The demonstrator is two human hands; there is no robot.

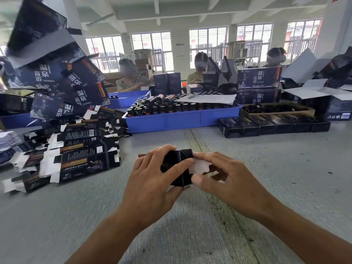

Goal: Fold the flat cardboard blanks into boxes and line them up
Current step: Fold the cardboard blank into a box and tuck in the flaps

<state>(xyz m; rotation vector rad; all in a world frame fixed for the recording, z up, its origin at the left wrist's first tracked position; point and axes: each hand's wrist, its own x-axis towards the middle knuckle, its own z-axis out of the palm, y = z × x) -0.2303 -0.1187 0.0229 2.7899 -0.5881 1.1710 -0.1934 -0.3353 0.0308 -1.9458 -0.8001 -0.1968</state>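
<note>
From the head view, the left hand (152, 180) wraps its fingers around a small dark box (181, 168) just above the grey surface (266, 178). The right hand (224, 176) pinches the box's white flap (199, 166). Flat blanks (72, 155) lie piled to the left (a messy heap). Finished boxes (274, 124) sit in a row behind.

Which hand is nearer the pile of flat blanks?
Left. The left hand grips the box on the side toward the pile of flat blanks; the right hand is beyond the box.
</note>
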